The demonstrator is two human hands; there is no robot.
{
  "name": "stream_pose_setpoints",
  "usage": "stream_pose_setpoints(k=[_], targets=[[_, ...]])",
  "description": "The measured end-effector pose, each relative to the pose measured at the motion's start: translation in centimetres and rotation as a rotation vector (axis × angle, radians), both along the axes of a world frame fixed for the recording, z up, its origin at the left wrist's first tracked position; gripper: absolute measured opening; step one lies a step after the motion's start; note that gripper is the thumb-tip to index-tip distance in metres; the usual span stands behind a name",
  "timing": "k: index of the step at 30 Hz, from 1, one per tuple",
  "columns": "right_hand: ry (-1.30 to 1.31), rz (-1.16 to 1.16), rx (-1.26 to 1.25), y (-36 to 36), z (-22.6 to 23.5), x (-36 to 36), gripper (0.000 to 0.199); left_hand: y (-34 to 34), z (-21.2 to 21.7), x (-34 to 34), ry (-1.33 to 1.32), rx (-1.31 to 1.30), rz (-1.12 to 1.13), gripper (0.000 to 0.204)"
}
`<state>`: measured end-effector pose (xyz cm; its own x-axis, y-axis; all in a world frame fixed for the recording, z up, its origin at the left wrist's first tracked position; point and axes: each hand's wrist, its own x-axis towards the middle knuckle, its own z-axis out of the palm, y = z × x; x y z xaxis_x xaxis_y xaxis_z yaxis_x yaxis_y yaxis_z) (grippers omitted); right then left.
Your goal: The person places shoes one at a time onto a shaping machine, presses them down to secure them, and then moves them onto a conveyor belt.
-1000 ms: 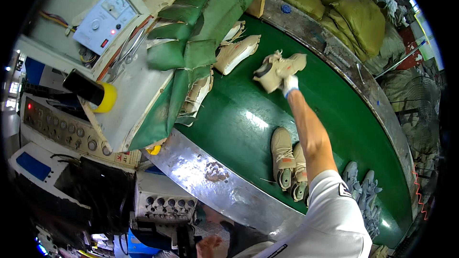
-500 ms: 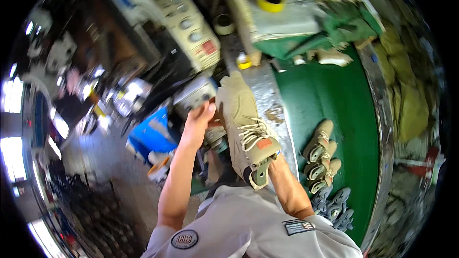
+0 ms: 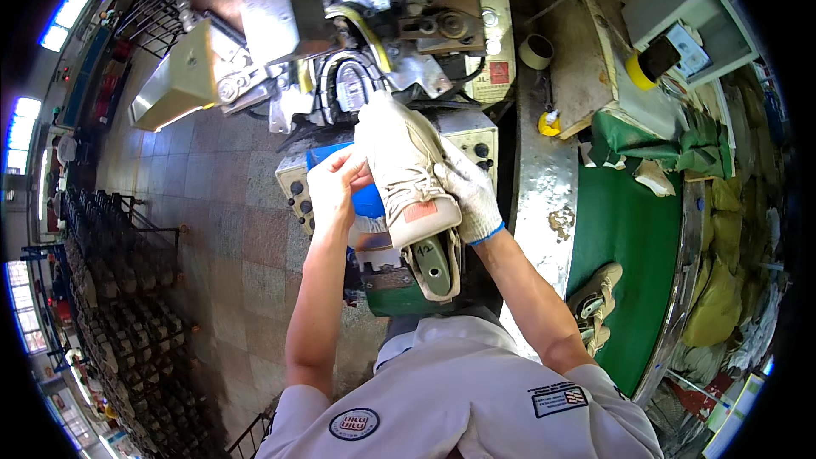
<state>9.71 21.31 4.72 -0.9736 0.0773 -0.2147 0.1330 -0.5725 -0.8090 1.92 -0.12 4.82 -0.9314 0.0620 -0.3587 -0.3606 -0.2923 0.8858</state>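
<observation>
Since the earlier frame, the beige lasted shoe [image 3: 408,174] is rising toe-first toward the lasting machine [image 3: 374,76]. The bare left hand [image 3: 333,183] and gloved right hand [image 3: 466,191] are clamping its sides. Next: seating the toe squarely calls for steady alignment.

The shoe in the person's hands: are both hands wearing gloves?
No: only the right hand wears a white knit glove, while the left hand grips the beige shoe bare.

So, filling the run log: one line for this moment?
left hand: bare, on beige lasted shoe upper | right hand: white glove, gripping it | toe at machine
</observation>
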Motion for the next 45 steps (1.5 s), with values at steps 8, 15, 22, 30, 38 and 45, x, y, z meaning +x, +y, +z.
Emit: stream_pose_setpoints(k=[8, 15, 22, 30, 38, 45], targets=[[0.09, -0.085, -0.118, -4.8, 1.1, -6.6, 0.051, -3.0, -0.1, -5.1, 0.17, 0.142, 0.145, 0.047], [0.179, -0.194, -0.256, -7.9, -1.5, -10.5, 0.052, -3.1, -1.1, -7.5, 0.231, 0.183, 0.203, 0.053], [0.066, -0.235, -0.195, -8.8, -3.7, -10.1, 0.048, -2.7, -2.9, -6.6, 0.192, 0.178, 0.293, 0.054], [0.086, -0.198, -0.112, -6.9, -2.1, -11.0, 0.043, -0.9, -4.2, -3.3, 0.137, 0.215, 0.198, 0.041], [0.003, -0.315, -0.104, -9.2, -4.3, -10.5, 0.041, -2.2, -4.9, -1.8, -0.012, 0.292, -0.038, 0.037], [-0.002, -0.315, -0.013, -8.1, -4.3, -10.5, 0.04, -1.4, -6.5, -1.8, 0.059, 0.272, -0.055, 0.039]])
